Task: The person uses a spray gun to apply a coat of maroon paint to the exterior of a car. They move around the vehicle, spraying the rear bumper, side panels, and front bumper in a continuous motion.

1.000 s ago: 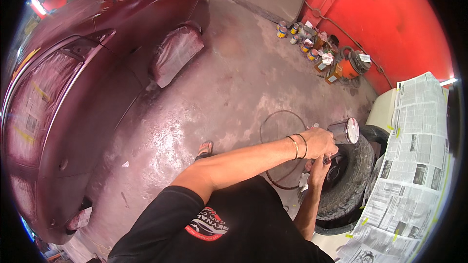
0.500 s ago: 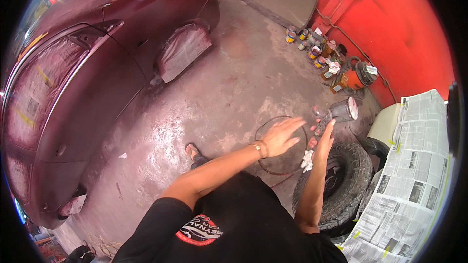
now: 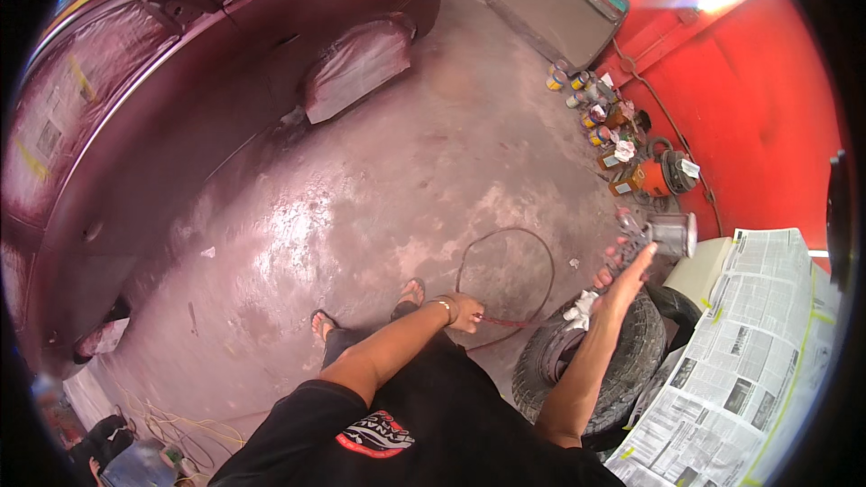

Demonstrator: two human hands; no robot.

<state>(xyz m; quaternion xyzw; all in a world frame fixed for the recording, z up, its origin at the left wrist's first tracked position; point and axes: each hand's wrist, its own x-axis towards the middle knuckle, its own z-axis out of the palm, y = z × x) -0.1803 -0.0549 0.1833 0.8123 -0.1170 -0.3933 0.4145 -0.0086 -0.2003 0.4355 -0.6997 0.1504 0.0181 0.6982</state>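
My right hand (image 3: 629, 275) grips a paint spray gun (image 3: 634, 239) out to the right, its metal cup (image 3: 672, 234) beyond the fingers. A crumpled white rag (image 3: 582, 309) hangs just below that hand. In front of my body, my left hand (image 3: 465, 313) is closed around a thin red hose (image 3: 514, 322). The hose runs right toward the rag, and a loop of it curves over the floor. Masked in plastic and newspaper, a dark maroon car (image 3: 216, 99) stands at the left, apart from both hands.
Large tires (image 3: 645, 334) lie by my right forearm, beside a newspaper-covered panel (image 3: 749, 334). Paint cans (image 3: 593, 117) and an orange-black vacuum-like machine (image 3: 663, 176) line the red wall (image 3: 758, 99). A grey panel (image 3: 541, 9) leans at the back. Cables (image 3: 180, 428) trail at lower left.
My left hand has drawn back from near the spray gun toward my body and now holds the hose. My right hand has shifted slightly right and down with the gun.
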